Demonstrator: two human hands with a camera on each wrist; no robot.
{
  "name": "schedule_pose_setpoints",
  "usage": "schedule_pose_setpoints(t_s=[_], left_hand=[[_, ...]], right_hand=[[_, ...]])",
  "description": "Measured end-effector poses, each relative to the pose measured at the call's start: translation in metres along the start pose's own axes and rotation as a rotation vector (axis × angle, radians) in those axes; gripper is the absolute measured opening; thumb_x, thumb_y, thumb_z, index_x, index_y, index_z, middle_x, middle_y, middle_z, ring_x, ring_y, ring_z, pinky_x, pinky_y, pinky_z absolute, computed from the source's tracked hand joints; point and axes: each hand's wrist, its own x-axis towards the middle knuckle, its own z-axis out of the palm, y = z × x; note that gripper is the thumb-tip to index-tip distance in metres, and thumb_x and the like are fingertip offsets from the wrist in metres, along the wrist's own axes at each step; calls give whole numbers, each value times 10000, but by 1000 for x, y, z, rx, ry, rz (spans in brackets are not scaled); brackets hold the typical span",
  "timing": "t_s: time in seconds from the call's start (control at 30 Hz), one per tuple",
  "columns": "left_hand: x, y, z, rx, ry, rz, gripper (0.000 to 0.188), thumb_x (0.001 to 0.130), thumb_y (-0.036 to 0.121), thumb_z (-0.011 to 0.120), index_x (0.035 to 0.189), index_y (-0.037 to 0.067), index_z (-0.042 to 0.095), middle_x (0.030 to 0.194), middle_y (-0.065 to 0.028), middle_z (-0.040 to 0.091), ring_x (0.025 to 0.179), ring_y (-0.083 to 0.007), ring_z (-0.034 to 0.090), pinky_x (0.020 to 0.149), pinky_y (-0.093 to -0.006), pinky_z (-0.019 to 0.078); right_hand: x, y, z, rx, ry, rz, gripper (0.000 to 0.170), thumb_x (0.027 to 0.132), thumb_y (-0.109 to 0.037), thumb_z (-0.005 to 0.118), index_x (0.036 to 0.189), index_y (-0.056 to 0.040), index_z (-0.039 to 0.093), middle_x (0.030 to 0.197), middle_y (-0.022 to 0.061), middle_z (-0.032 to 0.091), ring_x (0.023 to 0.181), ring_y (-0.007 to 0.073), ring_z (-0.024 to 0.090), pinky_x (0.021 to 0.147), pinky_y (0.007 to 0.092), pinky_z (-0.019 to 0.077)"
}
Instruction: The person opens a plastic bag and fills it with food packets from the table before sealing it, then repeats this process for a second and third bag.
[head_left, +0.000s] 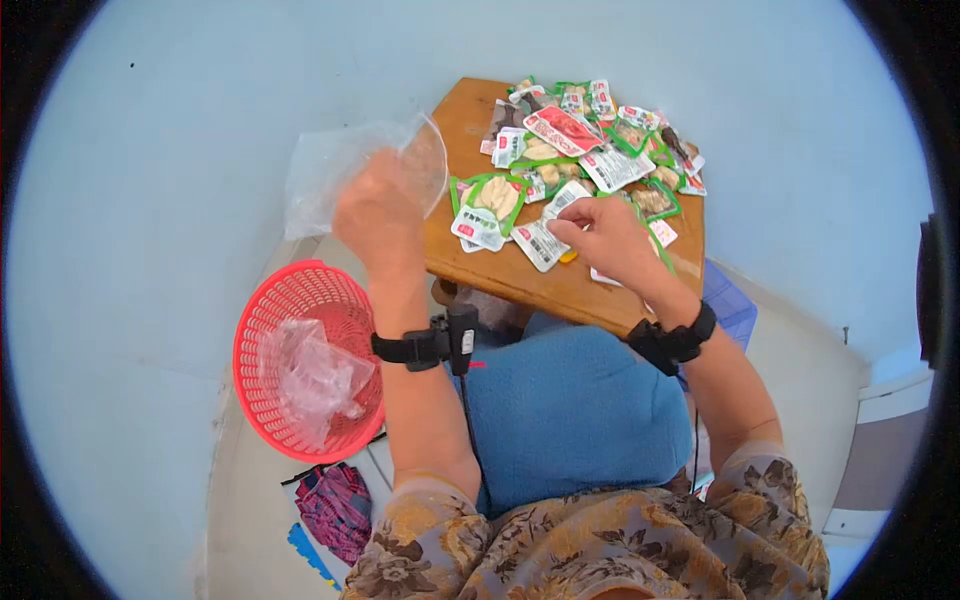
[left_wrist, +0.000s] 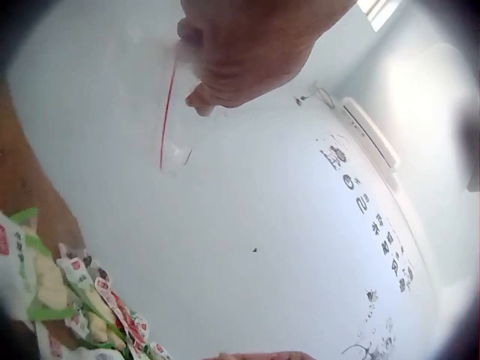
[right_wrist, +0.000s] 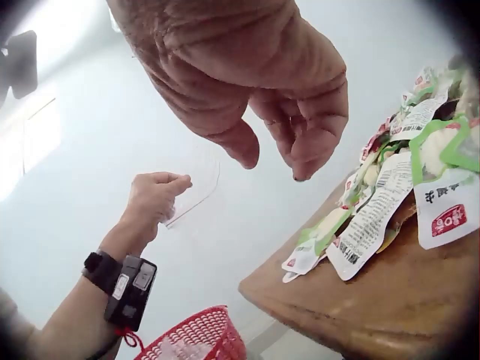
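Observation:
My left hand (head_left: 380, 210) grips a clear plastic zip bag (head_left: 318, 175), raised beyond the table's left edge. The red zip line of the zip bag (left_wrist: 166, 112) runs down from the fingers in the left wrist view. Over the front of the table hovers my right hand (head_left: 615, 240), its thumb and fingers apart with nothing between them in the right wrist view. White-backed snack packets (head_left: 540, 244) lie just beside its fingertips. A green-edged packet with pale pieces inside (head_left: 495, 196) lies left of them.
A heap of snack packets (head_left: 618, 168) covers much of the wooden table (head_left: 462, 112). On the floor at left stands a red plastic basket (head_left: 252, 378) holding crumpled clear plastic (head_left: 315, 380). A blue plastic stool (head_left: 728, 300) shows beyond the table's right side. Walls stand close behind.

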Motion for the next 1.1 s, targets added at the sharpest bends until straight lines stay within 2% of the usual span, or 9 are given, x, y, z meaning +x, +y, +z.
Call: schedule_pose_setpoints(t_s=[0.2,0.3,0.43,0.57,0.67,0.73,0.97,1.03,1.1], left_hand=[[-28,-15,53,-54,-172,-138,155,876,242,660,930,125,745,772,-182,675,720,-387,661,622,-458,509],[-29,-19,53,-104,-179,-172,163,871,242,665,935,118,749,766,-177,676,711,-381,661,625,-450,510],[-31,-29,63,-205,-177,-218,173,866,234,668,945,107,753,755,-168,679,688,-363,659,621,-425,506],[-32,-34,65,-192,-224,-272,173,862,222,669,941,94,754,745,-166,680,671,-339,665,617,-404,502],[-32,-37,65,-240,-173,-280,131,865,212,668,888,102,736,746,-172,663,682,-396,638,605,-471,492],[-33,-35,64,-222,-204,-286,173,850,206,680,931,69,750,730,-168,674,654,-311,668,629,-391,504],[-39,-27,62,-224,-235,-274,167,848,186,681,934,60,748,738,-170,676,656,-315,667,642,-382,509],[-41,-28,64,-195,-234,-293,136,853,217,676,914,117,744,778,-165,682,711,-384,659,624,-461,506],[-42,-29,64,-211,-230,-294,138,851,215,677,913,112,743,776,-169,680,713,-385,659,622,-463,503]], right_hand=[[52,-2,66,-482,-80,147,618,783,-544,707,786,74,708,835,271,675,811,406,675,712,454,548],[60,4,98,-578,62,155,629,755,-570,725,824,56,720,902,255,680,858,387,676,760,452,544],[67,10,114,-591,54,302,582,678,-512,809,884,25,718,922,229,678,906,353,676,780,440,535],[72,19,113,-568,37,323,543,656,-474,833,903,-5,714,934,201,683,892,341,678,784,441,529],[75,22,113,-519,46,341,458,665,-403,823,891,-21,712,925,178,693,867,340,680,801,453,517],[76,21,110,-431,-12,380,324,681,-321,793,838,-48,718,875,163,697,873,321,681,812,450,506],[78,35,103,-63,-50,364,157,723,-193,745,746,-46,693,792,174,674,855,313,674,753,428,506],[77,35,98,118,32,339,142,779,-136,703,801,0,666,807,191,670,810,328,667,717,421,505],[78,49,100,130,156,249,146,808,-127,682,839,13,654,806,196,667,784,333,663,704,417,504]])
